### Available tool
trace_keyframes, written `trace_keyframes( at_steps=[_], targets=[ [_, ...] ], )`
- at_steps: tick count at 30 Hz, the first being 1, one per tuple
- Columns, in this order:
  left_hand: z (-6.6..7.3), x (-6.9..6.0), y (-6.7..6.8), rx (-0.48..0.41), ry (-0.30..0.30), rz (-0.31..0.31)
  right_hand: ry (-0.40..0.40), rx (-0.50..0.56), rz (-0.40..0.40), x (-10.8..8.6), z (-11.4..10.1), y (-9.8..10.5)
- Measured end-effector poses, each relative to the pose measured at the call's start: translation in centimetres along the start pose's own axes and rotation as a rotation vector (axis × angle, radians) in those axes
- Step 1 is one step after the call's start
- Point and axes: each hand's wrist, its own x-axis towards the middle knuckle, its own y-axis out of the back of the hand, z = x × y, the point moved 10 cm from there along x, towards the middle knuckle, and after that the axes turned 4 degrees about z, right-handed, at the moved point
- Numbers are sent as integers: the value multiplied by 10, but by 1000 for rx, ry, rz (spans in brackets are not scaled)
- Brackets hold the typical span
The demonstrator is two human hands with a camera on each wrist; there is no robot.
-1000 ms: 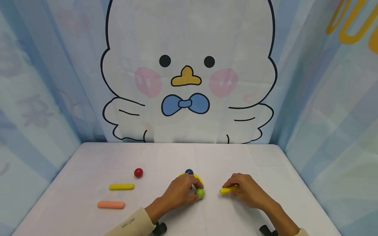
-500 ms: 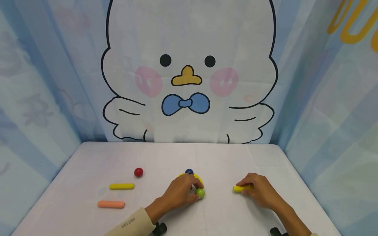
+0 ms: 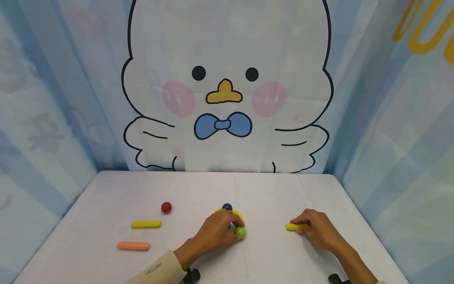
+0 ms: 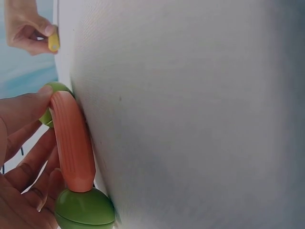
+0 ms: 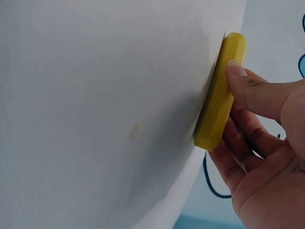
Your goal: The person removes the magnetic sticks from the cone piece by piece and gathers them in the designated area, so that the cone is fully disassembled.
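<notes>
"How is the left hand set?"

"The left hand (image 3: 218, 229) arches over the table (image 3: 273, 191), thumb and fingers pinching a green ball (image 3: 240, 232). From that ball an orange bar (image 4: 74, 143) runs to a second green ball (image 4: 86, 210) beside the palm."

"And the right hand?"

"Well to the right of the green ball. The right hand (image 3: 317, 228) leans in from the near side, pinching a yellow bar (image 5: 219, 98) between thumb and fingers, one end towards the green ball."

"Touching the table?"

"I can't tell."

"Anything else?"

"A blue ball (image 3: 227, 206) behind the green ball, a red ball (image 3: 166, 208) well to its left."
</notes>
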Motion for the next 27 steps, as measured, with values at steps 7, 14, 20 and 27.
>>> trace_keyframes(
  at_steps=[7, 14, 20, 27],
  targets=[
    [-2, -2, 1, 17, 12, -3, 4, -28, 23, 0, -8, 4],
    [-8, -8, 15, -20, 75, -5, 14, -15, 43, -1, -28, 9],
    [-14, -19, 33, 12, 78, 18, 71, 12, 93, -1, -52, 10],
    [-24, -31, 48, 78, 74, 51, 145, 26, 170, -2, -82, 5]
  ],
)
